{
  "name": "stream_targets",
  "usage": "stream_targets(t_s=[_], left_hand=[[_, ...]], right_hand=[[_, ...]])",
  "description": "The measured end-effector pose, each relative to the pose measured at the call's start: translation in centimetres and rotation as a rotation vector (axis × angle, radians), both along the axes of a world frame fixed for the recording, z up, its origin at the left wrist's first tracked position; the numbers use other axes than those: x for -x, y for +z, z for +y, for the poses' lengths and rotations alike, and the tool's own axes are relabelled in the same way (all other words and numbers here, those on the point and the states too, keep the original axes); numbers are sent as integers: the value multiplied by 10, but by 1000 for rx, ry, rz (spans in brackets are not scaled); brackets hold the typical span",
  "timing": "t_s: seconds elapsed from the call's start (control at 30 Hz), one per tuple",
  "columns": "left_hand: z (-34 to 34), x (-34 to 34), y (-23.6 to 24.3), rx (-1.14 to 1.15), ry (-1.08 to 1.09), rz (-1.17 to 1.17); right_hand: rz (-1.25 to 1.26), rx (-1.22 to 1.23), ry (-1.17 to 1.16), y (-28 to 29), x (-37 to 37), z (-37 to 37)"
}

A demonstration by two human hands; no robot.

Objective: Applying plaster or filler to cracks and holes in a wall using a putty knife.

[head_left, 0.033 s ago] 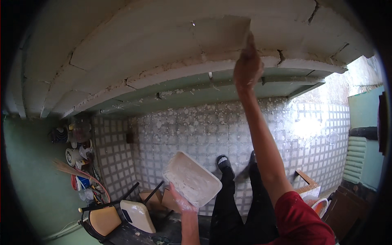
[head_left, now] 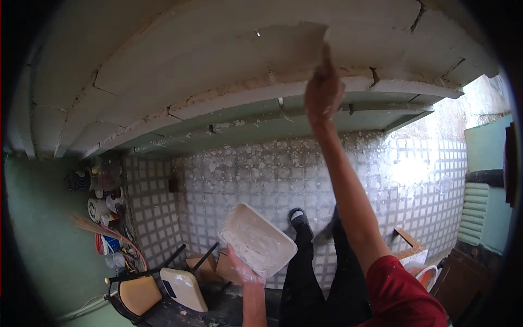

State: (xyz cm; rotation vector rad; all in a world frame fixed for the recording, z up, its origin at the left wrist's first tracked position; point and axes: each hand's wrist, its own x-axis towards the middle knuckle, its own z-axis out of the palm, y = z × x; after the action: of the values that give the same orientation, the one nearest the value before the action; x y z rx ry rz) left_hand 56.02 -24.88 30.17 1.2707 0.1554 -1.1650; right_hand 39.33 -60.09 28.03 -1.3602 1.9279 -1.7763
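Observation:
Against the pale block wall (head_left: pixel 196 54), my right hand (head_left: pixel 325 98) is closed around the handle of a putty knife (head_left: pixel 326 39), arm stretched up and away from me. A darker, damp-looking patch (head_left: pixel 283 43) lies beside the tool; where the blade ends and the patch begins is hard to tell. Low in front of me, my left hand (head_left: pixel 245 268) grips a whitish rectangular tub (head_left: pixel 283 240) by its near left side, fingers partly hidden beneath it. Wet white plaster (head_left: pixel 253 245) covers the tub's bottom, and white smears show on my left hand.
Plaster spatters the tiled floor (head_left: pixel 245 169). Chairs with a tan seat (head_left: pixel 140 296) and a cream seat (head_left: pixel 184 289) stand lower left, near cardboard boxes (head_left: pixel 227 268). Buckets and a broom (head_left: pixel 87 224) line the left wall. A white bucket (head_left: pixel 430 277) stands lower right. Cracks cross the wall's blocks.
My right hand has slid slightly left along the wall with the putty knife. The tub in my left hand has barely shifted.

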Motion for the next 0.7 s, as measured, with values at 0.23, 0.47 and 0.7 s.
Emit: stream_targets(t_s=[0.23, 0.47, 0.7], left_hand=[[2, 4, -4, 25, -20, 70], [5, 3, -2, 19, -17, 28], [4, 15, 1, 11, -42, 13]], right_hand=[[281, 164, 147, 13, -84, -2], [-11, -69, 48, 6, 19, 19], [91, -27, 69, 8, 9, -4]])
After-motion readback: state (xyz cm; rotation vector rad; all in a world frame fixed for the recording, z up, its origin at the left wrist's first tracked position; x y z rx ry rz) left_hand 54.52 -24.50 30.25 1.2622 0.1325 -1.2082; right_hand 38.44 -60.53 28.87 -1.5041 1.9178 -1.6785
